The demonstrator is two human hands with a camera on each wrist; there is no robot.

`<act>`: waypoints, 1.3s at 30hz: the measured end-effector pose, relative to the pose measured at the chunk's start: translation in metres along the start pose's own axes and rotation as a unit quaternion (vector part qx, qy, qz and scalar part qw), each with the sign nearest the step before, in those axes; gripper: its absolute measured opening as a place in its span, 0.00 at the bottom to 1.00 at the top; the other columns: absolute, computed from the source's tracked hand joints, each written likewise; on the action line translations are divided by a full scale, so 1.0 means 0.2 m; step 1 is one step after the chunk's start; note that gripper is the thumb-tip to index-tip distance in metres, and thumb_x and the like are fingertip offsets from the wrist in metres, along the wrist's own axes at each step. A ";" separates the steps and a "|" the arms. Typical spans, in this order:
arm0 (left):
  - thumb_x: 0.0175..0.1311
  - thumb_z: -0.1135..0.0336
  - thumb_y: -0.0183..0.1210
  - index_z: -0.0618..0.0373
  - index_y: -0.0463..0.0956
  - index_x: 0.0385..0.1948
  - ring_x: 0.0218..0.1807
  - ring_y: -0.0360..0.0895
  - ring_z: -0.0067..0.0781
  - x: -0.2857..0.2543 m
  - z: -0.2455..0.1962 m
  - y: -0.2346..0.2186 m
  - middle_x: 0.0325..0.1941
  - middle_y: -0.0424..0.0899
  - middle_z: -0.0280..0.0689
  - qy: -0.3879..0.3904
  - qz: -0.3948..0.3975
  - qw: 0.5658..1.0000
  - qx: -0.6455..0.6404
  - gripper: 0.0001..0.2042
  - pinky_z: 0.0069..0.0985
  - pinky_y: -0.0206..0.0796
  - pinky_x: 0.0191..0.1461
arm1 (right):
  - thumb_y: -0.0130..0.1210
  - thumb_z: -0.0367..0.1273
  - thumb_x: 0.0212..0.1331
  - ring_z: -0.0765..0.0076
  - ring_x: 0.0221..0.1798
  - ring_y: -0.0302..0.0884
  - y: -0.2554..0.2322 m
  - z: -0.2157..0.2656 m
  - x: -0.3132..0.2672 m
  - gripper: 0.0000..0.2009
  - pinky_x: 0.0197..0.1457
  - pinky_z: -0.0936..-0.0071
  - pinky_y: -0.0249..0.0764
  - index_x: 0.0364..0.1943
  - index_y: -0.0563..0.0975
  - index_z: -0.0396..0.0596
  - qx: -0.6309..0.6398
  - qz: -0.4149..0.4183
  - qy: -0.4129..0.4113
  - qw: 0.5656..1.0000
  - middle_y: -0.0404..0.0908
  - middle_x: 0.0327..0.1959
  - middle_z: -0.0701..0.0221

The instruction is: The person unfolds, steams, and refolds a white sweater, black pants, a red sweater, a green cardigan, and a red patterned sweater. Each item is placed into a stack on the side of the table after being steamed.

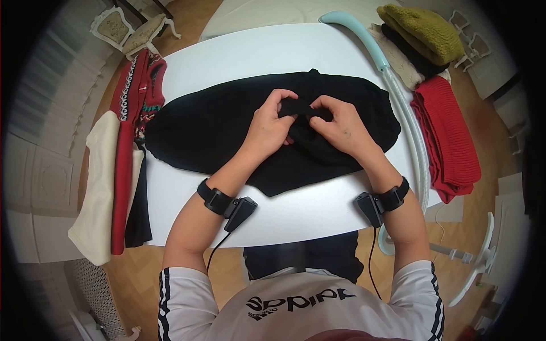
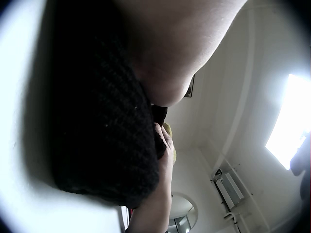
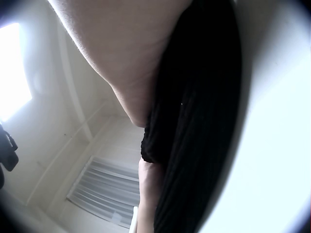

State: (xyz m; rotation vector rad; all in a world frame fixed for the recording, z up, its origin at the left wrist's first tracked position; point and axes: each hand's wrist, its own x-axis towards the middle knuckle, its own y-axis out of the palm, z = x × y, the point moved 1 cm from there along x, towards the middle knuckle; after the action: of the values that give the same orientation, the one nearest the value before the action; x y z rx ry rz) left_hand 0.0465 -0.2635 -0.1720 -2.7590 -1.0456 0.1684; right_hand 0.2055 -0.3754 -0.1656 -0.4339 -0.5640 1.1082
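A black knitted garment (image 1: 205, 125) lies spread across the white table, its lower edge bulging toward the person. Over its middle, the left hand (image 1: 270, 125) pinches a gathered bit of the black fabric between thumb and fingers. Close beside it on the right, the right hand (image 1: 340, 124) grips the same raised part with curled fingers. In the left wrist view the black knit (image 2: 102, 126) fills the left side, with the right hand (image 2: 166, 143) beyond it. The right wrist view shows the black cloth (image 3: 194, 116) under the hand; the fingertips are hidden there.
Folded red patterned knitwear (image 1: 129, 91) and a cream garment (image 1: 99, 182) hang over the table's left edge. Along the right runs a pale blue hose (image 1: 358, 37), with a folded red knit (image 1: 446, 136) and an olive knit (image 1: 424, 31) beyond. White table (image 1: 193, 210) shows near the person.
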 end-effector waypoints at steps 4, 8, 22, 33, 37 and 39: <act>0.70 0.76 0.54 0.53 0.71 0.59 0.28 0.81 0.24 0.02 0.02 -0.02 0.46 0.83 0.38 -0.017 0.002 0.999 -0.048 0.17 0.20 0.73 0.24 | 0.64 0.45 0.65 0.65 0.38 0.85 -0.03 0.02 0.00 0.21 0.44 0.68 0.79 0.47 0.84 0.38 0.044 0.042 0.032 0.998 0.87 0.35 0.60; 0.74 0.71 0.49 0.56 0.73 0.61 0.47 0.85 0.34 0.04 0.00 -0.05 0.49 0.83 0.42 -0.035 -0.062 0.978 -0.197 0.16 0.28 0.82 0.41 | 0.55 0.41 0.76 0.74 0.46 0.84 -0.10 -0.06 0.04 0.18 0.52 0.77 0.79 0.53 0.82 0.38 0.293 0.012 0.018 0.956 0.87 0.47 0.65; 0.74 0.45 0.50 0.64 0.73 0.61 0.59 0.83 0.45 0.10 -0.09 -0.47 0.54 0.85 0.50 -0.131 0.042 0.883 -0.449 0.29 0.43 0.73 0.68 | 0.57 0.67 0.59 0.40 0.85 0.41 0.02 0.00 -0.04 0.47 0.84 0.47 0.45 0.78 0.63 0.58 -0.070 0.100 -0.135 0.983 0.48 0.84 0.55; 0.56 0.66 0.73 0.61 0.70 0.66 0.65 0.78 0.56 0.02 -0.13 -0.57 0.62 0.80 0.59 -0.057 -0.046 0.917 0.391 0.34 0.39 0.69 0.68 | 0.49 0.69 0.62 0.43 0.86 0.38 0.09 0.02 -0.07 0.45 0.85 0.45 0.37 0.74 0.70 0.53 -0.121 0.137 -0.144 0.973 0.50 0.83 0.50; 0.56 0.66 0.73 0.61 0.72 0.65 0.66 0.78 0.56 0.01 -0.13 -0.61 0.62 0.81 0.55 -0.060 -0.056 0.900 0.427 0.33 0.40 0.69 0.69 | 0.50 0.68 0.63 0.42 0.86 0.39 0.09 0.02 -0.07 0.43 0.85 0.47 0.38 0.72 0.72 0.53 -0.113 0.146 -0.148 0.972 0.51 0.82 0.50; 0.55 0.66 0.74 0.61 0.72 0.65 0.65 0.78 0.55 0.00 -0.17 -0.65 0.62 0.81 0.55 -0.070 -0.032 0.901 0.426 0.34 0.39 0.70 0.69 | 0.50 0.68 0.63 0.41 0.86 0.39 0.09 0.02 -0.08 0.42 0.85 0.47 0.38 0.72 0.72 0.54 -0.131 0.145 -0.152 0.969 0.51 0.82 0.51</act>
State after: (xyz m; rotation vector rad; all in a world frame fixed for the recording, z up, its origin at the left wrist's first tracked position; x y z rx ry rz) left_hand -0.0313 -0.1723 -0.1118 -1.9293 -0.8122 0.6485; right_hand 0.1849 -0.3834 -0.1754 -0.5927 -0.9458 1.3999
